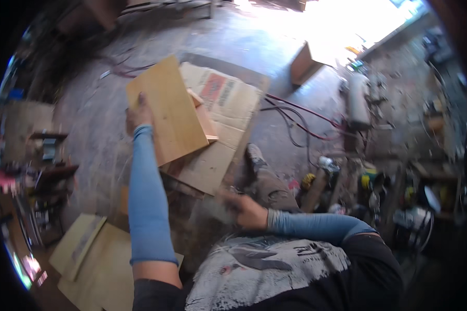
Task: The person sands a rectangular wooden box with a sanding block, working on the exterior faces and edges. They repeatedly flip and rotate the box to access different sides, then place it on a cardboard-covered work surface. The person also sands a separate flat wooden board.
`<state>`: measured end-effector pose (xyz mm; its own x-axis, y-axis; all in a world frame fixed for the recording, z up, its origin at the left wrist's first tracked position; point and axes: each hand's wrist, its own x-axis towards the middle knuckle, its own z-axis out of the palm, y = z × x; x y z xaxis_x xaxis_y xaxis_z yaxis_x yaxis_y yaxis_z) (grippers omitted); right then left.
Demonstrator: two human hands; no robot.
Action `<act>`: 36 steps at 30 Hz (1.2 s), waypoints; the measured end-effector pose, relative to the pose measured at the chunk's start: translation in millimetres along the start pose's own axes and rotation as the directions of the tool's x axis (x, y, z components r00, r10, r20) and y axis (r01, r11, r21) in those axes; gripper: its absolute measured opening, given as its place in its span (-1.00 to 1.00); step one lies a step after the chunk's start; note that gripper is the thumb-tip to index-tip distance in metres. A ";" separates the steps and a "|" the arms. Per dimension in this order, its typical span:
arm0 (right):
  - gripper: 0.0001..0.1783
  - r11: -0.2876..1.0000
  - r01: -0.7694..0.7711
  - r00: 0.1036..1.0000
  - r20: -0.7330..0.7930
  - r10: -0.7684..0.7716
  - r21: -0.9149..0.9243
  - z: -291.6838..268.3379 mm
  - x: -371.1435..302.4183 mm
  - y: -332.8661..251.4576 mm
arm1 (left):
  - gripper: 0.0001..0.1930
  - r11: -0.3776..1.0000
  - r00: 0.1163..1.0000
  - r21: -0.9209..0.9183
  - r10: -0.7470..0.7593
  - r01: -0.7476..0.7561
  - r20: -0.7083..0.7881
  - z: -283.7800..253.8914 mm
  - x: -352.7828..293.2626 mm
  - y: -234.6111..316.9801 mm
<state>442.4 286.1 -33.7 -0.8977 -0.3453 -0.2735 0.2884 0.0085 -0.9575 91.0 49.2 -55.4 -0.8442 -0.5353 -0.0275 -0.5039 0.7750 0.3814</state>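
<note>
My left hand (141, 112) is closed on the left edge of a wooden drawer-like box (166, 111), thumb on top of its broad flat panel. The box is tilted over a flattened cardboard sheet (232, 106), and its lighter side pieces (206, 122) show along the right edge. Whether the box touches the cardboard I cannot tell. Close to my body, my right hand (250, 211) is apart from the box and smeared by motion. A greyish blur lies beside its fingers; whether it holds anything cannot be made out.
Loose wooden boards (101, 264) lie at lower left. A wooden box piece (306, 65) stands on the floor at the far right. A compressor-like tank (358, 101) and reddish hoses (308, 116) are to the right, near cluttered tools (368, 181). My shoe (255, 155) is beside the cardboard.
</note>
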 end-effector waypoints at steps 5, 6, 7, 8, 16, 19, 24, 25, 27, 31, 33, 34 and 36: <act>-0.31 0.898 -0.115 0.884 -0.455 -0.102 -0.425 -138.2 -12.9 46.2 | -0.36 0.740 0.917 -0.672 0.246 0.032 0.314 34.5 -45.4 -31.6; -0.30 0.872 -0.137 0.820 -0.547 -0.166 -0.470 -154.7 -9.9 56.1 | -0.38 0.675 0.912 -0.730 0.223 0.109 0.343 28.5 -65.4 -33.0; -0.28 0.842 -0.161 0.748 -0.620 -0.236 -0.514 -166.5 -9.7 62.7 | -0.41 0.597 0.908 -0.780 0.198 0.187 0.370 24.9 -85.4 -35.9; -0.32 0.812 -0.176 0.744 -0.615 -0.261 -0.557 -176.5 -11.5 63.5 | -0.43 0.503 0.908 -0.823 0.159 0.263 0.387 20.8 -100.9 -40.3; -0.37 0.654 -0.155 0.955 -0.281 -0.092 -0.740 -295.5 -27.5 136.5 | -0.51 0.293 0.953 -0.914 -0.198 0.280 0.229 -110.8 -190.4 -106.8; -0.58 0.396 -0.075 0.995 -0.044 0.088 -0.915 -361.8 -26.7 186.3 | -0.44 0.136 0.899 -0.927 -0.325 0.351 0.293 -181.7 -258.2 -134.6; -0.53 0.340 -0.205 0.958 -0.118 0.260 -0.918 -379.3 33.5 183.5 | -0.41 0.036 0.857 -0.979 -0.490 0.199 0.156 -245.8 -384.5 -152.3; -0.51 0.328 -0.193 0.962 -0.112 0.250 -0.925 -381.6 52.0 182.9 | -0.42 0.048 0.829 -0.984 -0.547 0.174 0.120 -239.1 -402.5 -167.8; -0.47 0.384 -0.254 0.945 -0.143 0.294 -0.888 -369.3 82.0 168.1 | -0.45 0.042 0.761 -0.987 -0.643 0.155 0.092 -220.6 -422.4 -214.3; -0.37 0.463 -0.170 0.963 -0.047 0.265 -0.870 -343.9 110.2 147.5 | -0.49 -0.026 0.639 -0.995 -0.765 0.094 0.081 -134.7 -443.2 -354.2; -0.38 0.452 -0.194 0.962 -0.077 0.263 -0.871 -291.3 96.3 93.1 | -0.49 -0.075 0.566 -0.993 -0.816 0.090 0.113 -89.6 -458.0 -411.2; -0.38 0.447 -0.218 0.946 -0.075 0.314 -0.868 -275.5 85.9 75.1 | -0.49 -0.119 0.530 -0.987 -0.833 0.106 0.158 -68.4 -464.9 -435.3; -0.41 0.408 -0.207 0.955 -0.093 0.282 -0.889 -275.7 64.2 88.5 | -0.45 -0.225 0.490 -0.968 -0.835 0.113 0.251 -20.5 -471.8 -485.2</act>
<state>318.5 523.3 -161.3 -0.8070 -0.2399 -0.5396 0.0076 0.9095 -0.4157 737.5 -81.2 -208.5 -0.0394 -0.8248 -0.5641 0.1949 -0.5600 0.8052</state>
